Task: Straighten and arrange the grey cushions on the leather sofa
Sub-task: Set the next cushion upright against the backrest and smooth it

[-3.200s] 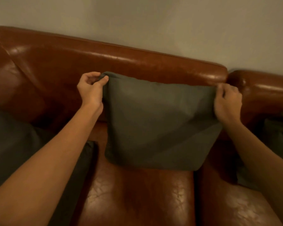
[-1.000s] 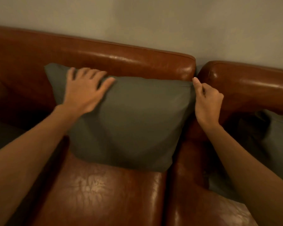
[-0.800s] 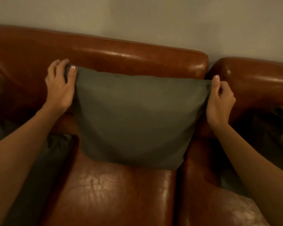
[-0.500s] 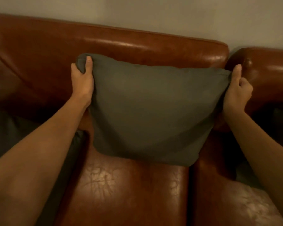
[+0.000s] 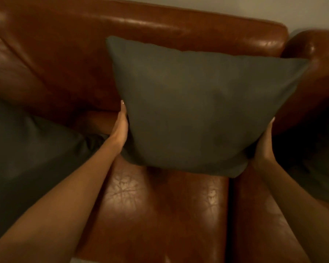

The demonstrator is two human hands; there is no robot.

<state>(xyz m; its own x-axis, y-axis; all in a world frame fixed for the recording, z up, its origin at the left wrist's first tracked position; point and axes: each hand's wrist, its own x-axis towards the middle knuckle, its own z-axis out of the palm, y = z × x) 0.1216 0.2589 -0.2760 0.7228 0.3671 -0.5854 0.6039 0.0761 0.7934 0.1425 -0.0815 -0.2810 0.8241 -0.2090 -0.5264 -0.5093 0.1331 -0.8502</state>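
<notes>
- Two bare forearms enter from the bottom corners of the frame and run up toward the middle, one on each side of the centre seat.
- Between them, lower centre, lies the brown seat pad [image 5: 160, 215] of the leather sofa [image 5: 179, 25], its surface creased and shiny; a dark seam divides it from the next seat pad at lower right.
- At left of centre, the left hand [image 5: 120, 128] lies flat against the left edge of the grey cushion [image 5: 201, 107], fingers straight and together, pointing upward; whether the thumb is behind the fabric cannot be told.
- At right of centre, the right hand [image 5: 264, 141] presses against the cushion's lower right edge, fingers extended upward; most of it is hidden in shadow, so how the fingers lie behind cannot be told.
- The grey cushion stands upright in the centre of the frame between the two hands, its bottom edge just above the seat pad and its top leaning on the backrest.
- A second grey cushion [image 5: 27, 149] lies at the left edge, and a third [image 5: 327, 168] sits in shadow at the right edge.
- Across the top runs the sofa's backrest, with a pale wall [image 5: 273, 8] at upper right.
</notes>
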